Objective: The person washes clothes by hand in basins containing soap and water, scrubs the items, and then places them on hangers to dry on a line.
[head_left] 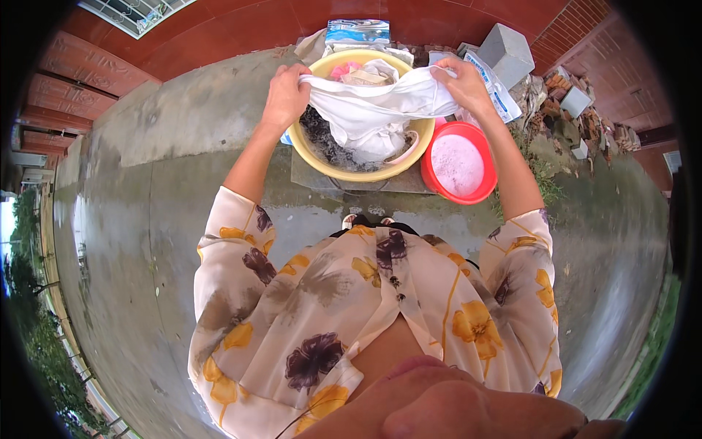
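Observation:
A wet white garment [373, 121] is stretched sideways over a large yellow basin [363, 175], its middle hanging down into the basin. My left hand [287, 95] is closed on the garment's left end, above the basin's left rim. At the other end, my right hand [462, 82] grips the cloth near the right rim. Dark, bubbly water [325, 143] shows under the garment. Behind it, pink cloth [344, 70] and beige cloth [363, 76] lie at the basin's far side. Whether the garment's lower part touches the water is hard to make out.
A red tub [491, 183] of foamy water stands right of the basin. Beyond are a blue-and-white package [358, 32], a pale grey block [499, 55] and a heap of broken bricks [567, 117]. A red wall [431, 25] runs behind. The concrete ground [197, 168] looks wet.

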A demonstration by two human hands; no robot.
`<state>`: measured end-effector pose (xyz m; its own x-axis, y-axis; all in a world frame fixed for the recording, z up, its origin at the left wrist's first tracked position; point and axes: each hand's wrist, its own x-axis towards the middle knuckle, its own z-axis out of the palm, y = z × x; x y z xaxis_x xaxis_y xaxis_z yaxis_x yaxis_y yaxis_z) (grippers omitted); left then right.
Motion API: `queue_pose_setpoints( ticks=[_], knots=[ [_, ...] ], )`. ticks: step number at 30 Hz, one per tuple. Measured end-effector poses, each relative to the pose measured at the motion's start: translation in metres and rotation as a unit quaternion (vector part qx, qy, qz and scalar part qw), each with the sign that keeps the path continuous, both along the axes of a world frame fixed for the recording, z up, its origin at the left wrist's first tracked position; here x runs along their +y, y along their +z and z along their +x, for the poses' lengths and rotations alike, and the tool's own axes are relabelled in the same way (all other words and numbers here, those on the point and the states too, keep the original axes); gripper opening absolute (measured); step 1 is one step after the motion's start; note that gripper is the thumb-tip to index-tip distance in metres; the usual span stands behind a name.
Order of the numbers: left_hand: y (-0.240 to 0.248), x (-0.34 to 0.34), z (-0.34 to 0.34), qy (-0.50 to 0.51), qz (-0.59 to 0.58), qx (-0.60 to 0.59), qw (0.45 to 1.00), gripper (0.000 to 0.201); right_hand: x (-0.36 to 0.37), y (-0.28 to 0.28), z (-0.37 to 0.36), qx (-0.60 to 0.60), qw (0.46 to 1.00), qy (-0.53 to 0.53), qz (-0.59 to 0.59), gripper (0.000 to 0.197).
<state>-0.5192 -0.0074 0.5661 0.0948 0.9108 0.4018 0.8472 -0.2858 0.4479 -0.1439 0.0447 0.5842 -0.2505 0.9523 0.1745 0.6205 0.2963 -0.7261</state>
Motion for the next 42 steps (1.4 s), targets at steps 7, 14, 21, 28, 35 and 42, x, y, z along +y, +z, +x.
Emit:
queue_pose_setpoints(
  ticks=[7,14,21,28,35,42],
  knots=[
    [-0.090,-0.028,0.049,0.112,-0.061,-0.024,0.992,0.039,-0.013,-0.115,-0.060,-0.046,0.991,-0.116,-0.040,0.028],
    [-0.172,-0.016,0.125,0.098,-0.206,0.169,0.959,0.054,-0.001,-0.226,-0.103,-0.235,0.969,-0.056,-0.058,0.030],
    [-0.199,0.033,0.130,0.076,-0.301,0.098,0.945,0.042,0.035,-0.315,-0.130,-0.299,0.948,-0.098,-0.048,0.042],
    [-0.217,0.025,0.106,-0.005,-0.075,-0.012,0.997,0.035,0.054,-0.278,-0.090,-0.290,0.953,-0.037,-0.079,0.036],
    [-0.082,0.022,0.016,0.074,-0.273,-0.597,0.751,0.032,0.016,-0.094,-0.049,0.251,0.934,-0.140,-0.211,0.025],
    [0.099,0.044,0.027,-0.118,-0.152,-0.578,0.793,0.029,0.025,0.095,-0.066,0.321,0.938,-0.131,0.020,0.018]
  ],
)
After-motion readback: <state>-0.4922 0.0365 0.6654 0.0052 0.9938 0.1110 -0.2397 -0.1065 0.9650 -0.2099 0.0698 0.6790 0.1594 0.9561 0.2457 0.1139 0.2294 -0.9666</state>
